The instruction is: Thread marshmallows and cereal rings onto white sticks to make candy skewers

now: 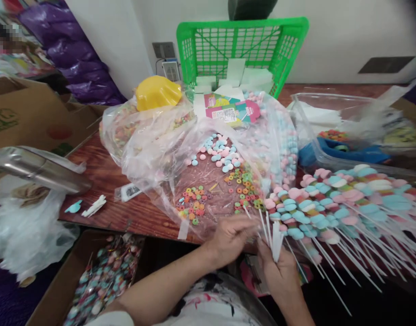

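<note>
My right hand [277, 265] is closed around a bundle of white sticks [277, 240] at the table's front edge. Just to its left, my left hand [233, 235] has its fingers pinched together beside a thin white stick; its fingertips are partly blurred. Beyond my hands, small ring-shaped candies [194, 199] lie on a clear plastic sheet, with more rings [246, 190] to the right. Farther back is a cluster of pink and blue candies [223, 151]. Many sticks threaded with pink, blue and white candies [319, 208] are piled to the right, their bare ends pointing toward me.
A green basket [243, 25] stands at the back behind a yellow bowl [158, 93]. A metal flask [41, 170] lies at left. A clear tub [337, 100] is at right. Below the table, a box [54, 290] holds wrapped candies.
</note>
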{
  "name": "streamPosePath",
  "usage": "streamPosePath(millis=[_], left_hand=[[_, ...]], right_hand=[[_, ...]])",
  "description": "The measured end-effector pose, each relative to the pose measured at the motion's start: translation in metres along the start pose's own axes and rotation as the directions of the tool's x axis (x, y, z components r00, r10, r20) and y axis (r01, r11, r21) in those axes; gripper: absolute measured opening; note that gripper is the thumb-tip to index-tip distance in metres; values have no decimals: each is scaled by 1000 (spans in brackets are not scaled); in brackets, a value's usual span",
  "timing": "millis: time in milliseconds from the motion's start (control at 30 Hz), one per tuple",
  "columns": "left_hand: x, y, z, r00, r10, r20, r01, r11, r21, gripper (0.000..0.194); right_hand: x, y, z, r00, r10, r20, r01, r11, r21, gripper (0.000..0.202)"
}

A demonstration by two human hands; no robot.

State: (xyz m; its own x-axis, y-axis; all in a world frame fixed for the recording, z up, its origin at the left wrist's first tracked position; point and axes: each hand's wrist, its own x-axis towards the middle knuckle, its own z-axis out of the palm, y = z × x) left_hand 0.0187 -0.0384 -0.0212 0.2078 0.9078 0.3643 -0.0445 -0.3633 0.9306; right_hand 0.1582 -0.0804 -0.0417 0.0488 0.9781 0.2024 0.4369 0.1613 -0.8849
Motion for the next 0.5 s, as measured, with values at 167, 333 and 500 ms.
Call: streamPosePath(millis=[167,333,500], left_hand=[[1,17,5,990,-49,129,48,999,13,28],[42,11,-49,976,-157,-152,199,925,322,28],[97,-18,-82,981,-187,49,76,608,790,25]], right_hand=[[10,7,-13,999,54,-7,-53,995,85,35],[30,3,-30,970,125,-207,-50,941,335,22],[30,7,-17,984,155,-91,-107,910,401,31]])
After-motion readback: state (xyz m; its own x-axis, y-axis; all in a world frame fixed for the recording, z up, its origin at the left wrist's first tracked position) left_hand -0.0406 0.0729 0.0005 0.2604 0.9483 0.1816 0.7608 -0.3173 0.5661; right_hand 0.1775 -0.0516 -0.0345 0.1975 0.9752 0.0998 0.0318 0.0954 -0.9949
